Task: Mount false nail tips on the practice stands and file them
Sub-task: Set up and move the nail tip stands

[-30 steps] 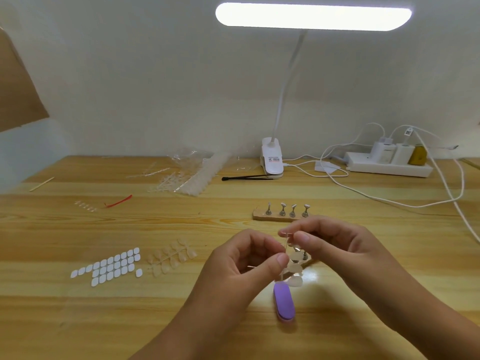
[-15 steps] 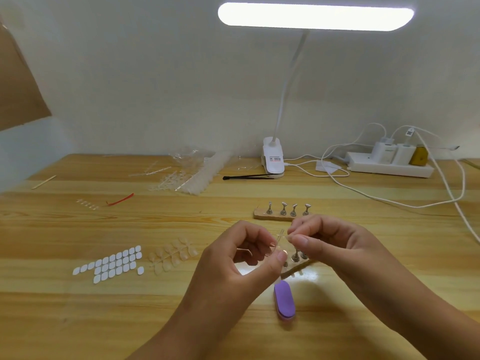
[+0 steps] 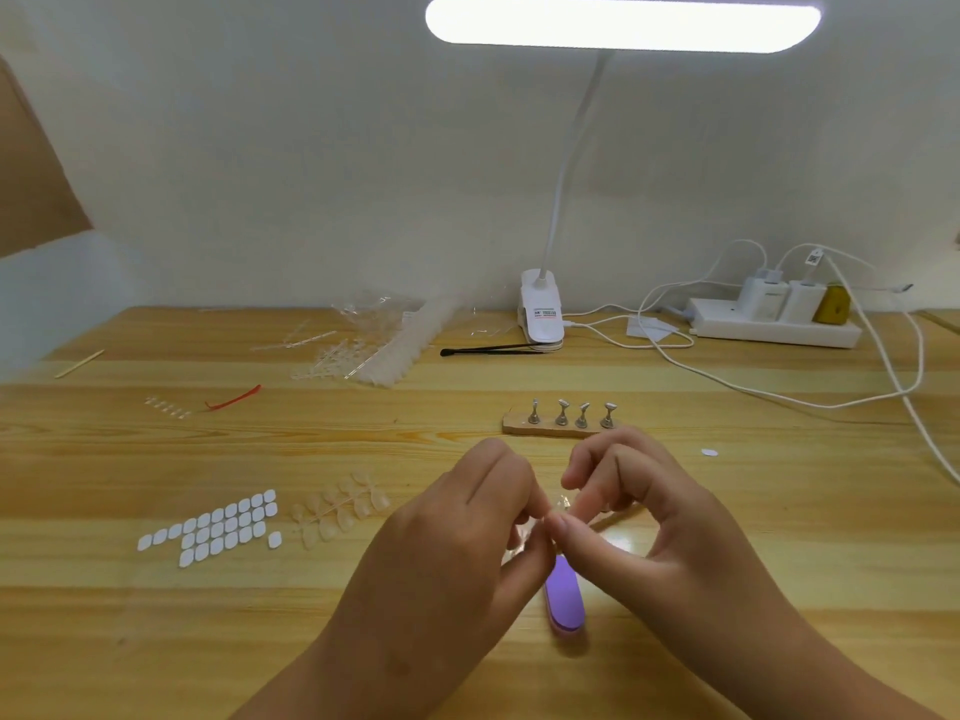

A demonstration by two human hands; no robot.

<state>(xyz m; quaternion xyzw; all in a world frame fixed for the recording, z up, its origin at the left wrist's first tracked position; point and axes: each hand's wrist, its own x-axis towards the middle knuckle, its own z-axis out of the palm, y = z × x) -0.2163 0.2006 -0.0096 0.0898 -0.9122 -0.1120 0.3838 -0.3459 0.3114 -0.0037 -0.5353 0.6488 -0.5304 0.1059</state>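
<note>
Both hands pinch a small clear plastic false nail tip (image 3: pixel 562 505), centre, over the far end of the purple oval nail file (image 3: pixel 565 597).
Fingertips of left hand (image 3: pixel 457 537) and right hand (image 3: pixel 649 517) meet on it; mostly hidden, can't tell if a strip is attached. Judgement: hold by the edges, keep the underside clean, seat it square on the wooden stand with four metal pegs (image 3: pixel 558 422) just beyond, pegs bare. Versus 0.5 s ago: hands lower, closer together, less clear plastic showing; file and stand unmoved.

purple file (image 3: pixel 566 600) half hidden, pinched clear tip (image 3: pixel 562 504) blurred
</note>
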